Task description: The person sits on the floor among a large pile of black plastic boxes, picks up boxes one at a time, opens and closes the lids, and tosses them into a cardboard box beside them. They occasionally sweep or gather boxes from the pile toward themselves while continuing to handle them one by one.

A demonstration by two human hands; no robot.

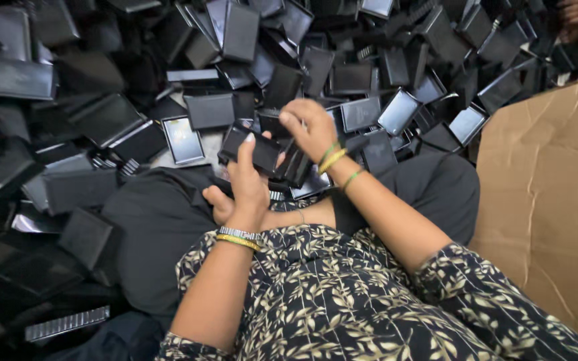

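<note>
**In the lap, both hands on black trays**

In the head view, I look down on a person seated on the floor in a leaf-patterned top (342, 294) and dark trousers (162, 227). My left hand (247, 184) is curled around a flat black rectangular tray (252, 148), thumb up against its face and fingers hidden behind it, so the grip is closed on the tray. A metal watch band and a yellow bangle (238, 239) sit on that wrist. My right hand (310, 127) arches over from the other side, fingers bent down and closed on a second black tray piece (294, 166), which stands tilted just beside the first, the two touching. Green and yellow bangles (332, 159) ring the right wrist.

Both trays are held above the lap, just in front of a large heap of black trays (342, 73) that spreads across the floor ahead and to the left. A brown cardboard box wall (543, 200) stands to the right.
</note>
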